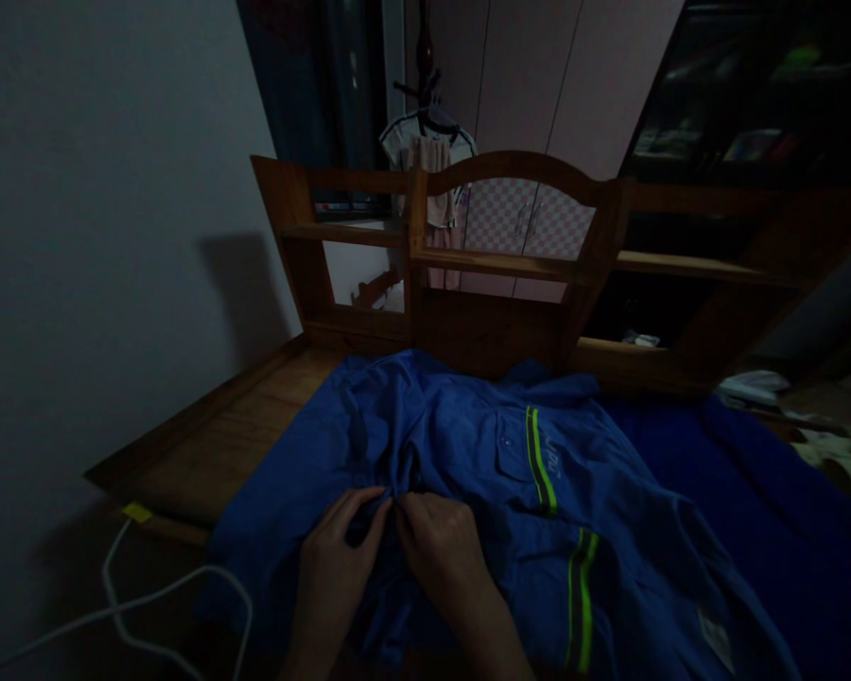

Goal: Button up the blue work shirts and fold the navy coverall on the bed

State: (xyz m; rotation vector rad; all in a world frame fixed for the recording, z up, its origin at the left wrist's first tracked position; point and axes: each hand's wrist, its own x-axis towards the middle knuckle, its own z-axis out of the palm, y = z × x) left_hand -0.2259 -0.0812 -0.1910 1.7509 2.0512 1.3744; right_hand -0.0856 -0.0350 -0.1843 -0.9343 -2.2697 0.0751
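Note:
A blue work jacket with yellow-green and dark stripes lies spread over the bed. My left hand pinches a gathered fold of its cloth between thumb and fingers. Right beside it, my right hand grips the same fold, with its fingers curled in. The fingertips of both hands almost meet at the bunched cloth. Whatever small part sits between the fingertips is hidden. To the right of the hands are a flap pocket with a button and some pale lettering next to the upper stripe.
A wooden headboard with shelves stands behind the jacket. At the left, bare bed boards run along the wall, and a white cable hangs near the corner. A darker blue sheet covers the right side. Clothes hang behind the headboard.

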